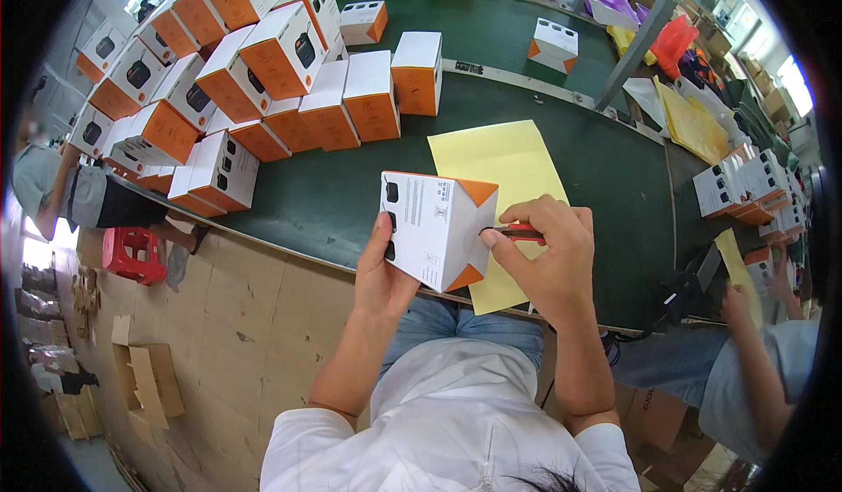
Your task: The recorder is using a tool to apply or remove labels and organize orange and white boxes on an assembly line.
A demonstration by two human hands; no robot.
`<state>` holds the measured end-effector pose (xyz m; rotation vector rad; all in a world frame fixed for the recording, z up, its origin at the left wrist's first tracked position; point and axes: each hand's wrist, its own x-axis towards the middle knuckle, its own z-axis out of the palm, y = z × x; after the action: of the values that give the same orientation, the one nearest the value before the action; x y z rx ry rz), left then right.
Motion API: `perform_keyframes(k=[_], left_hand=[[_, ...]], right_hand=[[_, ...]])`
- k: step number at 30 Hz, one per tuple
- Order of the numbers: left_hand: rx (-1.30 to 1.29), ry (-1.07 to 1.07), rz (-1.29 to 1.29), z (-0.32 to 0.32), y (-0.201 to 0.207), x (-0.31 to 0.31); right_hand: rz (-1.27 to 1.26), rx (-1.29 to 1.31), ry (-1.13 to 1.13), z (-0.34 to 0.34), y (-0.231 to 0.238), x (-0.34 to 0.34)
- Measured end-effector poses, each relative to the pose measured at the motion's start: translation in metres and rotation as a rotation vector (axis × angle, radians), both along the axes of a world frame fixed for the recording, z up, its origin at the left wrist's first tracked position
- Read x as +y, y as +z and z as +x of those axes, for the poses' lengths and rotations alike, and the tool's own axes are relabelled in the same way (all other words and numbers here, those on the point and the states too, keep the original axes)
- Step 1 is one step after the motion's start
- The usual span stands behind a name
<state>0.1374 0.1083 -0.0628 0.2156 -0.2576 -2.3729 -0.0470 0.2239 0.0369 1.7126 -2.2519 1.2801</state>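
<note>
A white and orange product box (427,225) is held up in front of me, above the near edge of the green table. My left hand (383,266) grips it from the left, with the thumb on its printed side. In my right hand (553,251), pinched between thumb and fingers, is a small red-and-black hand tool (524,233) whose exact kind I cannot make out. Its dark tip points at the box's white end panel, which has orange corners; whether it touches cannot be told. Beneath the box and my right hand lies a yellow sheet (500,154) on the table.
Many similar boxes (371,97) are stacked on the green table (303,198) at the left. One box (553,45) lies beyond the metal rail. A co-worker's hand (739,303) is at the right, near more boxes (741,181). A red stool (133,255) stands on the floor.
</note>
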Motion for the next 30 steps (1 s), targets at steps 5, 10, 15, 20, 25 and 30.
perform_keyframes(k=[5, 10, 15, 20, 25, 30], left_hand=[[0.038, -0.014, 0.005, 0.001, -0.004, 0.001], [-0.023, 0.020, 0.043, -0.004, -0.003, 0.001], [-0.002, -0.103, 0.062, -0.007, -0.001, 0.006], [-0.196, -0.042, -0.182, -0.023, 0.016, -0.009], [-0.643, -0.019, -0.826, -0.123, 0.094, -0.034], [-0.845, 0.054, -1.699, -0.274, 0.076, -0.064]], right_hand=[[0.065, 0.143, -0.003, 0.002, 0.001, 0.000], [0.106, 0.223, -0.035, 0.002, 0.001, -0.004], [0.018, 0.245, -0.025, -0.015, -0.002, -0.003], [0.136, -1.002, 0.234, -0.051, -0.047, 0.000], [-0.501, -1.836, 0.073, -0.112, -0.089, 0.021], [-0.754, -2.024, -0.070, -0.111, -0.096, 0.029]])
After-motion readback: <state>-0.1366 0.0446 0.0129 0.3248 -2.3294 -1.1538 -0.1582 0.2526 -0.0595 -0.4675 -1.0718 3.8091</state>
